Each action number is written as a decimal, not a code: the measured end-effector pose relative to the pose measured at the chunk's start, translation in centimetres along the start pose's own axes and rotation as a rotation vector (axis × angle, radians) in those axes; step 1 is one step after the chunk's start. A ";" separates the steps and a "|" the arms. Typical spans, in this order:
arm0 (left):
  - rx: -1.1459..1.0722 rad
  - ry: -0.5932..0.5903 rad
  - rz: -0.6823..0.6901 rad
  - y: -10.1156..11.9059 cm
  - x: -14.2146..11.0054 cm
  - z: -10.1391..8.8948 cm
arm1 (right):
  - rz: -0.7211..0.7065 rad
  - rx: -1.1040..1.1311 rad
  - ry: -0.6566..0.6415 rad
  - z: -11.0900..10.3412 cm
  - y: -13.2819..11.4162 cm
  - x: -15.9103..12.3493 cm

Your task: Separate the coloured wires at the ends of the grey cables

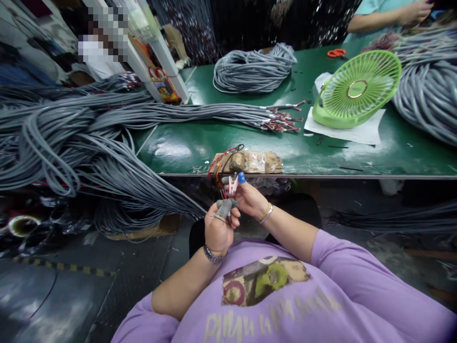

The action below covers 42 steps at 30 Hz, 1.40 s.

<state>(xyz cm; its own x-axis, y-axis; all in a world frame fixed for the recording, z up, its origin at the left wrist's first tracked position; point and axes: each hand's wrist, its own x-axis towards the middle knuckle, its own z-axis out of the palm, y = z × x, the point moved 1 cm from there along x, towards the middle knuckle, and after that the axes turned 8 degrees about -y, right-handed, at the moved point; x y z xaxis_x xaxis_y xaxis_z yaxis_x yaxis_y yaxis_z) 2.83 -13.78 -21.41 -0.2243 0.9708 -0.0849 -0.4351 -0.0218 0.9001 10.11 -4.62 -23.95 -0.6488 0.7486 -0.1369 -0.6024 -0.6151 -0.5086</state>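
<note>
My left hand (pixel 218 227), with a grey cover on its thumb, is closed around the end of a grey cable. Thin red and dark wires (pixel 223 194) stick up from that end. Close beside it, my right hand (pixel 252 197) wears a blue thumb cover and pinches a small pinkish-white clip-like piece (pixel 233 185). Whether this piece touches the wires is hard to tell. Just beyond both hands, a wooden block (pixel 266 163) with a metal lump, clear tape and red and black leads lies at the edge of the green table (pixel 300 159).
Long grey cables (pixel 200 113) with stripped ends lie across the table, and more hang off its left side. A cable coil (pixel 250 71), a green fan (pixel 357 90) on paper, orange-handled scissors (pixel 336 53) and another coil (pixel 428 95) stand further back. A co-worker's arm (pixel 385 19) shows top right.
</note>
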 end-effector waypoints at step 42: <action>0.340 -0.289 -0.210 -0.5 -0.8 -1.9 | 0.044 -0.782 -0.304 -1.2 -4.8 -4.1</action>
<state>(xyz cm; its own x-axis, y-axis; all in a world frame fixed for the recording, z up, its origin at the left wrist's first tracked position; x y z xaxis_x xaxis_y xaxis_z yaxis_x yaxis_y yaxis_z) 1.52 -15.00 -22.62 0.1101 0.9734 -0.2010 -0.1247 0.2141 0.9688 16.19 -4.47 -22.00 -0.8286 0.5598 0.0081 -0.1507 -0.2091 -0.9662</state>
